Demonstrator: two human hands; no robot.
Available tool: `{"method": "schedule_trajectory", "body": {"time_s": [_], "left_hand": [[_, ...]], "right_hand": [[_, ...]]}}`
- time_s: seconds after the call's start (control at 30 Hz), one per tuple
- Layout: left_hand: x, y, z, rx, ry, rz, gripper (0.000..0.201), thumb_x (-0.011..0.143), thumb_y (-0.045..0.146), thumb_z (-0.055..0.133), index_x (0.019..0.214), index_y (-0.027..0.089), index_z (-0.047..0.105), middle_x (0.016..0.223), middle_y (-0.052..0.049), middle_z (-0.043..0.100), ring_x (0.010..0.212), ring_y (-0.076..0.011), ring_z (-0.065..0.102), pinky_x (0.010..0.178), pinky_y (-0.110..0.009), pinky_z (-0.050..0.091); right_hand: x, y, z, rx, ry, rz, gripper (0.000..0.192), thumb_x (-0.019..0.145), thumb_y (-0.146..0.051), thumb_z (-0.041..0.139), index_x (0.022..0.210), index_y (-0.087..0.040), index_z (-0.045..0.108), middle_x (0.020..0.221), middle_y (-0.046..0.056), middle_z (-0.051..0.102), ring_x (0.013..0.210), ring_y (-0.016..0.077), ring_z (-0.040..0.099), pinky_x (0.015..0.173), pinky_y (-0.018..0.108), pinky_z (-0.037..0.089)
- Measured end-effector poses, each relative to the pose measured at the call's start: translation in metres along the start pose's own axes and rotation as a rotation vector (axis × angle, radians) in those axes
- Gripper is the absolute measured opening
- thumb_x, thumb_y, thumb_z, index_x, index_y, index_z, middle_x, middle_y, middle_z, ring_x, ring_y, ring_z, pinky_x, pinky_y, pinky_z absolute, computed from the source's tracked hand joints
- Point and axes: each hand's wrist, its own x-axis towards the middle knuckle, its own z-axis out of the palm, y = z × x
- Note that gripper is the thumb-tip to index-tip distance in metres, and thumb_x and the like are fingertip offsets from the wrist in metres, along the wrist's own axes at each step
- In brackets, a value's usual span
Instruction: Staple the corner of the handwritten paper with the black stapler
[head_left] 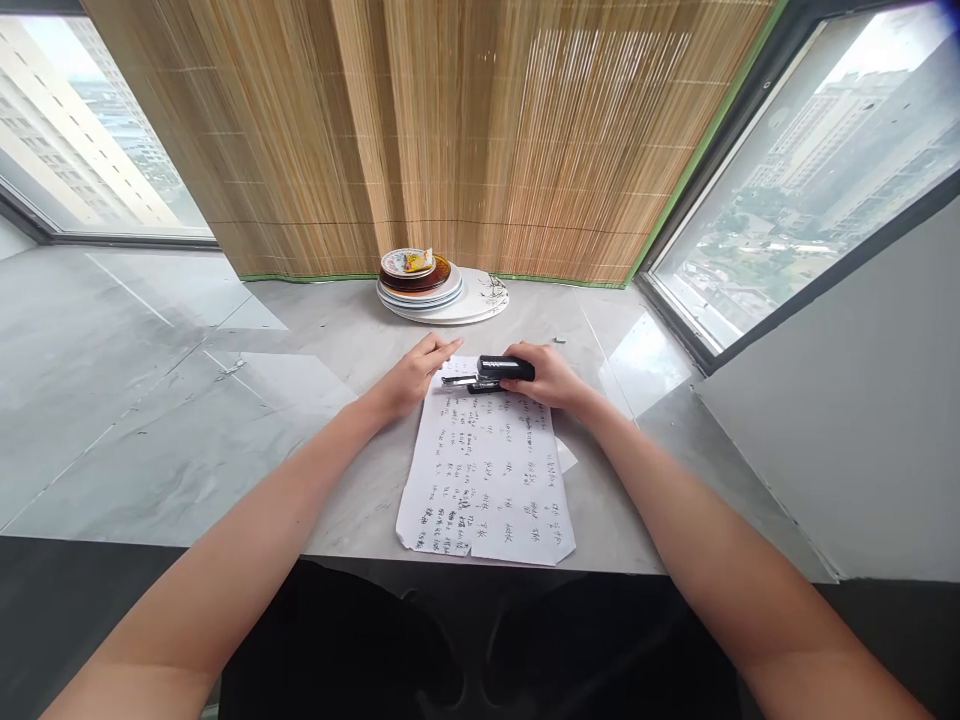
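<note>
A black stapler (501,370) lies at the far end of a stack of handwritten paper sheets (487,480) on a grey marble counter (187,430). My right hand (551,378) is closed around the stapler's rear, with its metal jaw pointing left over the paper's top edge. My left hand (416,372) rests flat on the paper's top left corner, fingers stretched toward the stapler's tip.
A stack of plates (435,285) with a small yellow packet on top stands at the back against a bamboo blind (465,140). Windows flank both sides. A small metal bit (559,341) lies right of the stapler. The counter's front edge runs just below the paper.
</note>
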Motion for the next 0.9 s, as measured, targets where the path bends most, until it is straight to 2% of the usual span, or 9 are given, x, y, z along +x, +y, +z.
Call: {"method": "schedule_trajectory", "body": {"time_s": [0.13, 0.3, 0.43, 0.57, 0.7, 0.9], "left_hand": [[0.0, 0.003, 0.0, 0.026, -0.02, 0.067, 0.035, 0.109, 0.04, 0.06, 0.137, 0.029, 0.079, 0.115, -0.01, 0.076, 0.109, -0.0259, 0.069, 0.105, -0.044, 0.055], [-0.002, 0.01, -0.003, 0.007, 0.051, 0.011, 0.028, 0.098, 0.042, 0.079, 0.122, 0.028, 0.085, 0.11, -0.008, 0.085, 0.103, -0.0281, 0.078, 0.097, -0.044, 0.06], [-0.003, 0.012, 0.001, -0.018, 0.045, -0.003, 0.017, 0.094, 0.041, 0.082, 0.102, 0.027, 0.088, 0.104, -0.007, 0.086, 0.094, -0.0275, 0.081, 0.09, -0.041, 0.065], [-0.002, 0.009, 0.008, -0.028, 0.06, -0.015, 0.016, 0.093, 0.038, 0.082, 0.103, 0.028, 0.09, 0.104, -0.006, 0.087, 0.094, -0.0285, 0.083, 0.088, -0.041, 0.068], [-0.001, 0.007, 0.011, -0.064, 0.04, -0.013, 0.015, 0.092, 0.034, 0.082, 0.102, 0.026, 0.091, 0.108, -0.005, 0.087, 0.102, -0.0289, 0.084, 0.094, -0.039, 0.068], [-0.003, 0.002, 0.006, -0.066, 0.013, 0.004, 0.016, 0.093, 0.033, 0.083, 0.104, 0.025, 0.091, 0.109, -0.005, 0.087, 0.102, -0.028, 0.085, 0.094, -0.037, 0.069]], "right_hand": [[0.001, 0.002, 0.002, -0.006, 0.011, -0.009, 0.017, 0.089, -0.034, 0.075, 0.098, -0.023, 0.066, 0.095, 0.005, 0.071, 0.089, 0.0245, 0.064, 0.085, 0.039, 0.048], [0.001, 0.002, 0.002, -0.017, 0.013, -0.018, 0.015, 0.088, -0.032, 0.075, 0.097, -0.023, 0.066, 0.095, 0.005, 0.072, 0.089, 0.0249, 0.064, 0.085, 0.039, 0.048], [0.001, 0.001, 0.002, -0.032, 0.013, -0.018, 0.016, 0.088, -0.032, 0.075, 0.098, -0.022, 0.067, 0.095, 0.006, 0.072, 0.09, 0.0252, 0.065, 0.085, 0.038, 0.048], [0.002, 0.0, 0.003, -0.036, 0.017, -0.023, 0.016, 0.088, -0.031, 0.075, 0.098, -0.022, 0.067, 0.094, 0.006, 0.071, 0.089, 0.0247, 0.064, 0.085, 0.038, 0.047], [0.002, -0.002, 0.005, -0.033, 0.016, -0.022, 0.013, 0.088, -0.027, 0.075, 0.097, -0.022, 0.067, 0.095, 0.005, 0.072, 0.09, 0.0239, 0.064, 0.085, 0.037, 0.047], [0.003, -0.002, 0.005, -0.013, 0.018, -0.03, 0.014, 0.088, -0.027, 0.076, 0.098, -0.021, 0.068, 0.095, 0.005, 0.071, 0.089, 0.0229, 0.064, 0.085, 0.036, 0.047]]}}
